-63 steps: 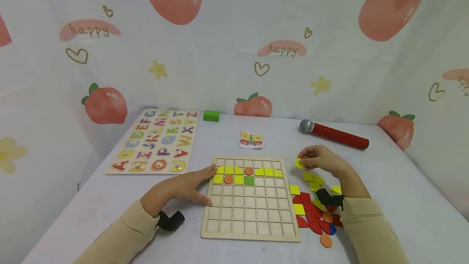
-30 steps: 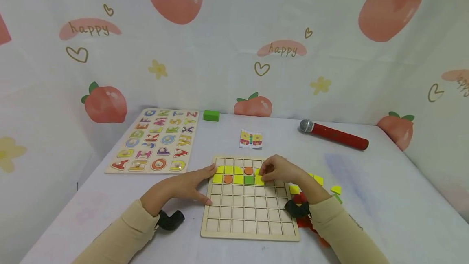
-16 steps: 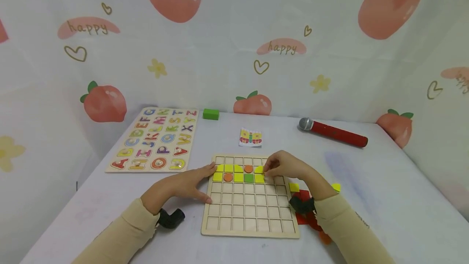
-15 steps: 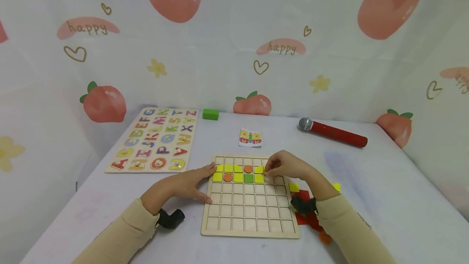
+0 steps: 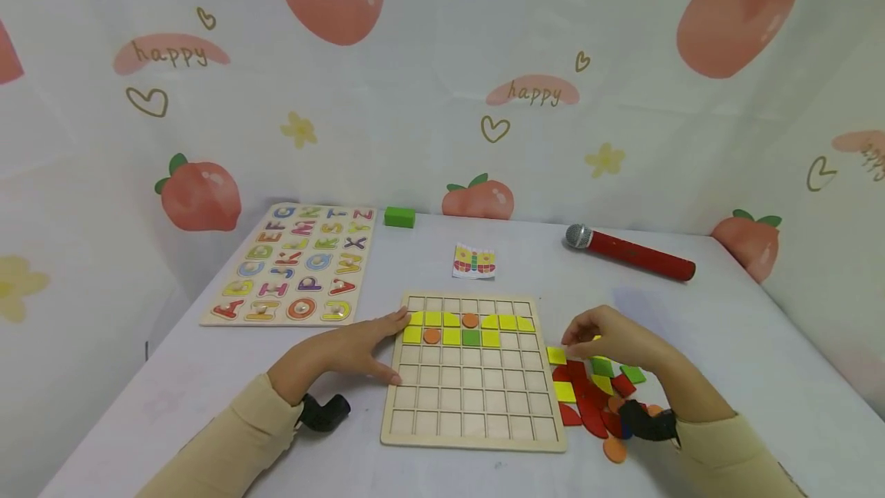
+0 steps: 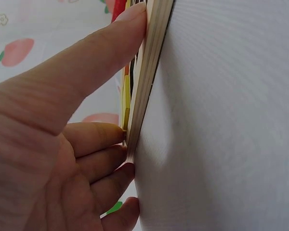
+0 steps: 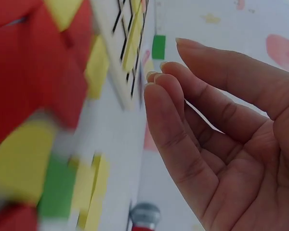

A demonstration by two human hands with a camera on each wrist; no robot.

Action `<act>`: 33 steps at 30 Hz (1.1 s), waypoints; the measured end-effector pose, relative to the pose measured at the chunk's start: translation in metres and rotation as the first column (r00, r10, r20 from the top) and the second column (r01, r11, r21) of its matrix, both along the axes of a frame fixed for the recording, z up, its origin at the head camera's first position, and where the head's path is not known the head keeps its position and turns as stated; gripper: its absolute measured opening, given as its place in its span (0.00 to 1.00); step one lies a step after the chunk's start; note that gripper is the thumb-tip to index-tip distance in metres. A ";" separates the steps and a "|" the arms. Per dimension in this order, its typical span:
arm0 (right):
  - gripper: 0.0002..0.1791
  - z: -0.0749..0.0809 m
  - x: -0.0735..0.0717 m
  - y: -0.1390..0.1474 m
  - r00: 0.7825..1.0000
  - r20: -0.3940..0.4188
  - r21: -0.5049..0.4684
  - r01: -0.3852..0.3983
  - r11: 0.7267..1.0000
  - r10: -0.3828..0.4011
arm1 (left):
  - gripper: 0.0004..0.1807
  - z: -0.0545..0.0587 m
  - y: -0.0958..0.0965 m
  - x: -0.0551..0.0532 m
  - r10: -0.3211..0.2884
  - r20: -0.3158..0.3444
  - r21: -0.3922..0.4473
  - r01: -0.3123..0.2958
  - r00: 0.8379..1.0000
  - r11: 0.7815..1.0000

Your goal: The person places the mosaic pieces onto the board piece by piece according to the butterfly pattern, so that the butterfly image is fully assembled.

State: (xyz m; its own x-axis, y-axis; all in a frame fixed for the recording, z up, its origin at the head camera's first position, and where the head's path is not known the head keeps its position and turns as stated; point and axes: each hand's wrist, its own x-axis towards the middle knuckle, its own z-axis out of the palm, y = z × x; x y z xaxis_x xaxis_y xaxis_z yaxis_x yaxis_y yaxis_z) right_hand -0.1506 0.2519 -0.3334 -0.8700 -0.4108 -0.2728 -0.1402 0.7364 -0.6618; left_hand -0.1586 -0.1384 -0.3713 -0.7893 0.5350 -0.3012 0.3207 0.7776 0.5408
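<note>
My left hand (image 5: 346, 350) rests along the left edge of the wooden grid board (image 5: 449, 400), fingers extended; its thumb (image 6: 103, 55) touches the board's side in the left wrist view. Yellow pieces, two orange discs (image 5: 432, 336) and a green square (image 5: 471, 337) fill much of two upper rows. To the right of that green square lies a yellow square (image 5: 491, 339). My right hand (image 5: 615, 338) hovers over the loose pieces right of the board, close to another yellow square (image 5: 556, 356). In the right wrist view, its thumb and fingers are parted with nothing between them.
Red pieces (image 5: 589, 406) and other colours lie heaped beside the board. A butterfly pattern card (image 5: 474, 261) lies behind it. The alphabet puzzle (image 5: 297, 267) is at the back left, near a green block (image 5: 399, 217). A red microphone (image 5: 639, 254) lies at the back right.
My right hand carried a yellow square from the right onto the board's second row and let it go there. It has since moved back right over the loose pieces. My left hand stayed put.
</note>
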 end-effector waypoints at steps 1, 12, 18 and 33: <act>0.10 0.000 0.005 0.005 1.000 0.008 0.004 0.007 1.000 -0.007 | 0.54 0.000 0.000 0.000 -0.001 0.000 0.000 0.001 1.000 1.000; 0.16 -0.009 0.049 0.059 0.982 0.095 0.033 0.159 0.987 -0.161 | 0.55 0.001 -0.001 -0.001 -0.026 -0.006 0.012 0.026 1.000 1.000; 0.21 -0.021 0.065 0.085 0.949 0.128 0.091 0.277 0.956 -0.287 | 0.55 -0.001 -0.001 -0.001 -0.023 -0.013 -0.007 0.023 1.000 1.000; 0.22 -0.035 0.075 0.101 0.953 0.139 0.026 0.270 0.963 -0.271 | 0.55 0.000 -0.001 -0.001 -0.015 -0.012 -0.009 0.015 1.000 1.000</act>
